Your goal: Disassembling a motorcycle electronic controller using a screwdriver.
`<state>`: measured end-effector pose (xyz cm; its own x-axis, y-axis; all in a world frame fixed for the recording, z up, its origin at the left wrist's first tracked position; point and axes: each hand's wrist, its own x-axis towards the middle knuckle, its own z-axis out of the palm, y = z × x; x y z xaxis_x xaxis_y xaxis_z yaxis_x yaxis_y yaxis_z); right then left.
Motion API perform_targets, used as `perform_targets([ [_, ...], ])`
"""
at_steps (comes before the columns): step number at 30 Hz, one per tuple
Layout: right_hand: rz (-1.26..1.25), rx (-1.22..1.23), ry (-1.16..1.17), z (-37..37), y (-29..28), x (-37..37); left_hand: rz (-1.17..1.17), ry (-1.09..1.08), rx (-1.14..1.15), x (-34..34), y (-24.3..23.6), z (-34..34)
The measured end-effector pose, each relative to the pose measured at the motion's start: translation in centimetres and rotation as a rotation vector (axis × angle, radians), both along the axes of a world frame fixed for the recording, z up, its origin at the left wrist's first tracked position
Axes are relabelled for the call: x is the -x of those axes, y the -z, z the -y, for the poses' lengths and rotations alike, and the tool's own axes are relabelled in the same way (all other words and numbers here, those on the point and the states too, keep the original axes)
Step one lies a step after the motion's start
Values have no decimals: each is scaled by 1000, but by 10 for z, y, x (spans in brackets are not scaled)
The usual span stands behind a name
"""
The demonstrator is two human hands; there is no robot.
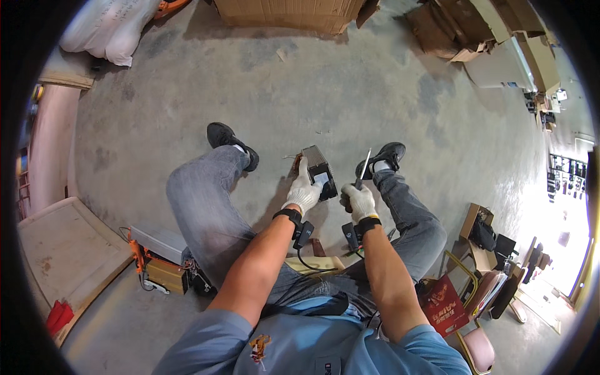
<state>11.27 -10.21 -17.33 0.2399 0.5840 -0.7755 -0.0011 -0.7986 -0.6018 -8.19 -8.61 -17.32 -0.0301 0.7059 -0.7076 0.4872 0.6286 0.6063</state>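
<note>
White knit gloves cover both hands. My left hand [304,192] is closed around a dark box-shaped metal device [320,165] with ridged sides and a pale label at its near end, held between my knees. Something brown with thin wire-like ends sticks out at the device's left side; I cannot make out what it is. To the right, my right hand [360,203] grips a screwdriver [366,164] by its dark handle, its shaft pointing up and away. The screwdriver tip is apart from the device. Each wrist carries a black strapped module with a cable.
Cardboard boxes [287,14] stand ahead and at the far right. White sacks [109,28] lie at the far left. By my left leg are a gold-coloured box [167,276] and orange tool parts; a red bag [445,306] and chairs stand at my right.
</note>
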Motion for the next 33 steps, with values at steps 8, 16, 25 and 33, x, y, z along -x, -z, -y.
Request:
perform_targets([
  [8, 0, 61, 46, 11, 22, -24, -20, 37, 111, 1, -13, 7],
  [16, 130, 74, 10, 16, 36, -31, -27, 52, 5, 4, -7, 7],
  [25, 87, 40, 67, 11, 35, -34, -68, 156, 115, 5, 11, 7],
  [33, 144, 31, 63, 9, 27, -35, -75, 142, 57, 3, 3, 7],
])
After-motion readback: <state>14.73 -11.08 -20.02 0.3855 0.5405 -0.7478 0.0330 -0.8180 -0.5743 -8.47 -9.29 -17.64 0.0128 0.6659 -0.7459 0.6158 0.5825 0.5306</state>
